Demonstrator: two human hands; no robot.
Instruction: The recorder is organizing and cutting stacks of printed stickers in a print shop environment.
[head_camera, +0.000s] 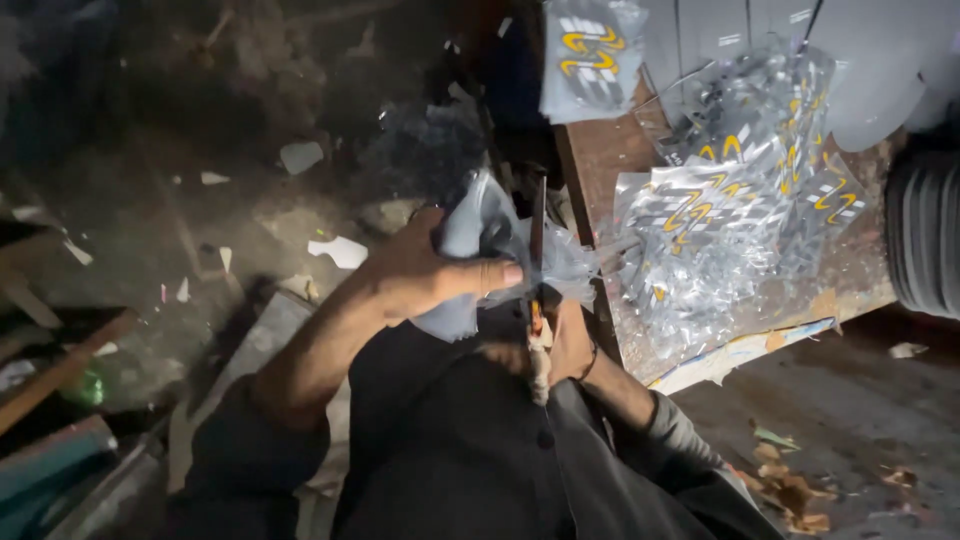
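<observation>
My left hand is closed around a pale grey-blue plastic piece, thumb pressed across it, at the frame's centre. A thin dark upright blade tool with a cloth-wrapped handle stands just right of that hand, and crumpled clear film bunches around it. My right hand sits lower, in shadow, and appears to be wrapped around the handle; its fingers are mostly hidden. Both arms rise from my dark shirt at the bottom.
A worn wooden table to the right carries a heap of clear packets printed yellow and black. Another packet hangs at top. A dark ribbed cylinder stands far right. Paper scraps and planks litter the dark floor.
</observation>
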